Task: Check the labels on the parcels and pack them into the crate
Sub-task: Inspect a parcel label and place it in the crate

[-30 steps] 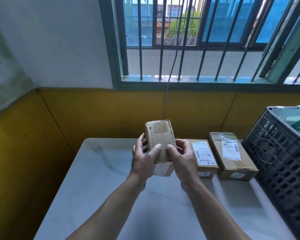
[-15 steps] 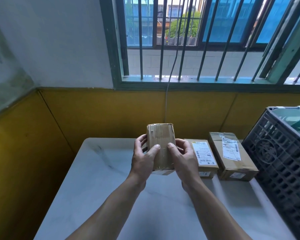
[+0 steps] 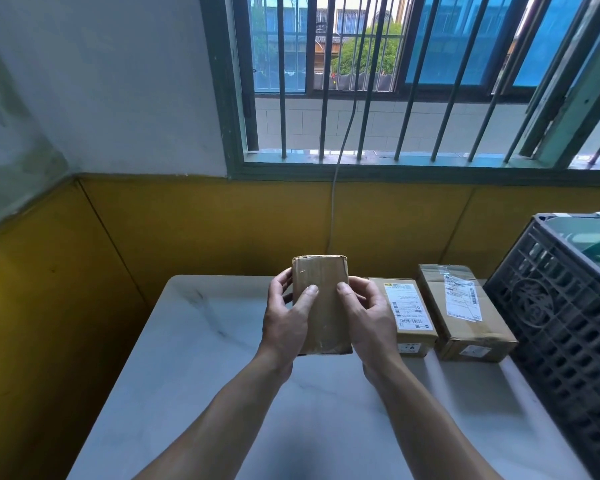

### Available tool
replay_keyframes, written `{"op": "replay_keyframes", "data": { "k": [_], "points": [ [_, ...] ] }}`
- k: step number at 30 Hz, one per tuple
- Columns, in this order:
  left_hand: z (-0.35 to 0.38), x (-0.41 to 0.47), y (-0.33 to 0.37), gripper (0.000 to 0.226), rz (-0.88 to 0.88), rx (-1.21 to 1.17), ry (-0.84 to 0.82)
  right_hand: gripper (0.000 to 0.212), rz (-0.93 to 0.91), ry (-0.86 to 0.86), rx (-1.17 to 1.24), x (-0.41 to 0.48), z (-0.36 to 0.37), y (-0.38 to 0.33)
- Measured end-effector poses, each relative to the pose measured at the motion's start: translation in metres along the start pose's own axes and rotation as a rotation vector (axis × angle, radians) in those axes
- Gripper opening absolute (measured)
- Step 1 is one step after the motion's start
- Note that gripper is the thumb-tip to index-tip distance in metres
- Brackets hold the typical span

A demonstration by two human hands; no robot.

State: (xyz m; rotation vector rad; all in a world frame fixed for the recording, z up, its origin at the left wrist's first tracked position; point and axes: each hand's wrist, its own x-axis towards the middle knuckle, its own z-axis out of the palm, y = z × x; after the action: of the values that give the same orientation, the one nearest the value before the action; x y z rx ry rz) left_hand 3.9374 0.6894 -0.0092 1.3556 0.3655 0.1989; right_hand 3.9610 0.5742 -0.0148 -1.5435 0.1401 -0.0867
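Left hand (image 3: 284,320), right hand (image 3: 371,317) grip parcel (image 3: 321,299) at frame centre above bench (image 3: 187,358), fingers curled round its sides. Visible face bears no label. Second parcel (image 3: 407,317), third parcel (image 3: 465,313) lie label-up at right, beside crate (image 3: 561,323). Seemingly all three still unpacked.

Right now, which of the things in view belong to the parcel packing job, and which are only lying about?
For the job:
- brown parcel, held by left hand and right hand
- middle labelled parcel, lying on the table
- right labelled parcel, beside the crate
- dark crate

Just there:
- white table
- grey cable hanging below the window
- window bars
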Motion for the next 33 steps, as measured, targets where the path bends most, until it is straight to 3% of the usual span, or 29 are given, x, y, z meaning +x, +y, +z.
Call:
{"op": "replay_keyframes", "data": {
  "k": [4, 10, 22, 26, 29, 33],
  "points": [
    [0.0011, 0.0014, -0.0006, 0.021, 0.049, -0.004, 0.016, 0.011, -0.011, -0.001, 0.021, 0.001, -0.0017, 0.0016],
    [0.0025, 0.0024, 0.0019, 0.038, 0.009, -0.024, 0.005, 0.017, 0.004, -0.002, 0.05, 0.0012, 0.0, 0.002],
    [0.0042, 0.0045, 0.0046, 0.008, 0.04, -0.047, 0.023, 0.009, 0.002, 0.052, 0.035, 0.0032, -0.0002, 0.0046],
    [0.0031, 0.0067, 0.0043, 0.009, 0.017, -0.044, 0.01, 0.021, 0.007, 0.054, 0.012, 0.0019, -0.0004, 0.0029],
    [0.0033, 0.0056, 0.0041, 0.016, -0.013, -0.041, -0.011, 0.02, 0.021, 0.048, -0.002, 0.0008, 0.0004, 0.0022],
    [0.0041, 0.0041, 0.0039, 0.045, -0.014, -0.012, -0.031, 0.021, 0.026, -0.004, 0.005, -0.0005, -0.0005, -0.0004]
  ]
}}
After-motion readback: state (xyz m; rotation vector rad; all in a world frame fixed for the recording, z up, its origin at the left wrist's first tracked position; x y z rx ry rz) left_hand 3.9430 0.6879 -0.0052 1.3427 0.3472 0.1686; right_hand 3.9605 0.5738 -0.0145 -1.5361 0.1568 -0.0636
